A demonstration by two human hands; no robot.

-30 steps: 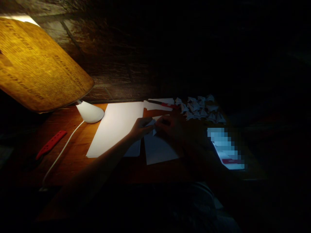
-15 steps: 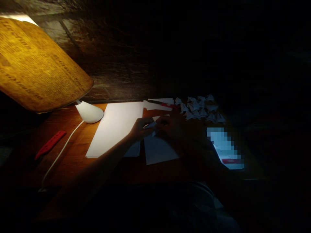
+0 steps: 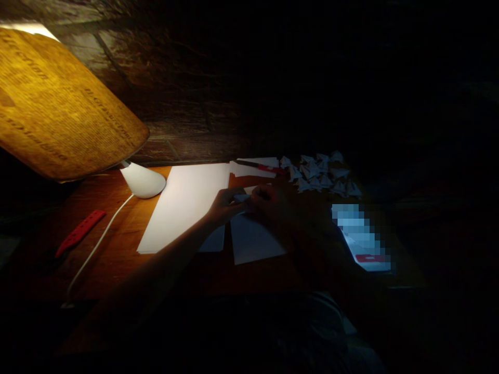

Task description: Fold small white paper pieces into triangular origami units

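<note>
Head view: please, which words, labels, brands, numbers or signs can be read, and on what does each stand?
"ction": end of a word on the lampshade.
Other lettering on the lampshade: too blurred to read surely.
Lit screen: pixelated, unreadable.
White sheets and held paper: no text visible.

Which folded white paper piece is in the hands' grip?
The folded white paper piece between the left hand and right hand; the other pieces lie clustered at the back right of the brown wooden table.

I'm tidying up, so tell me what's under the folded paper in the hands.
A white sheet shows beneath it; whatever the left hand, right hand and folded paper cover cannot be seen.
</note>
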